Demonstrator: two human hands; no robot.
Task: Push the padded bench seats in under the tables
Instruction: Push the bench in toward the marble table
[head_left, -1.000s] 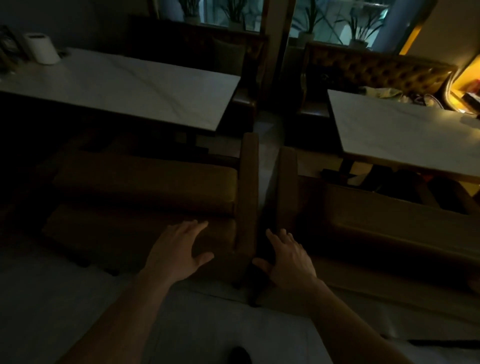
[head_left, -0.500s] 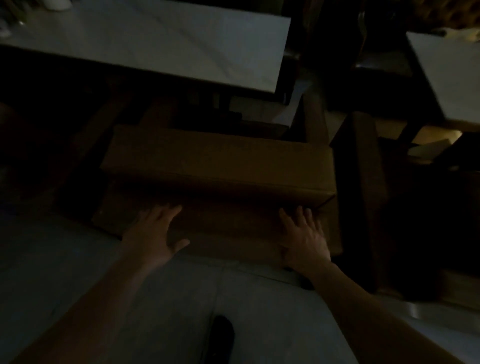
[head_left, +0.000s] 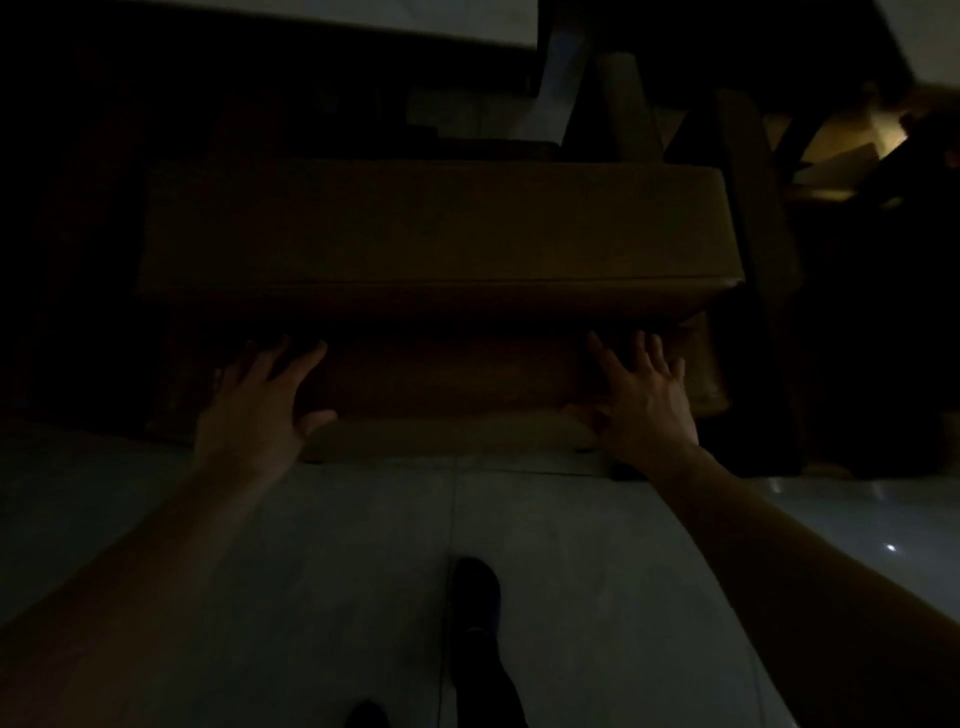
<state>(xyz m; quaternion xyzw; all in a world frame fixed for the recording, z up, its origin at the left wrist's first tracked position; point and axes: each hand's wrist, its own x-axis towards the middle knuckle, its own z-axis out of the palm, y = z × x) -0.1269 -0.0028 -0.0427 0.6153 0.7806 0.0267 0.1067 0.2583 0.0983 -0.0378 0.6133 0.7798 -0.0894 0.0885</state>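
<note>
Left hand (head_left: 260, 402) flat against the back of the padded bench seat (head_left: 436, 228), fingers spread apart, thumb out to the side, clamped on nothing – just pressed on the surface

Right hand (head_left: 641, 397) likewise splayed open and flat on the same back panel near its right corner, fingers fanned upward

Both forearms bare, reaching in from the lower corners, cut off by the frame edge

Bench seat straight ahead, between and beyond the hands: brown smooth upholstery, a thick rectangular cushion with a seam along its near edge and rounded right corner, lower panel beneath in deep shadow; left end lost in the dark

Far edge of the cushion close under the pale table top (head_left: 291, 21), only a strip of which shows at the upper edge

Second brown bench (head_left: 748, 223) just beside, on the right, mostly black – shape hard to make out

Pale glossy tiled floor (head_left: 597, 571) below, a dark shoe (head_left: 475, 592) on it

No readable writing anywhere in this dim light
</note>
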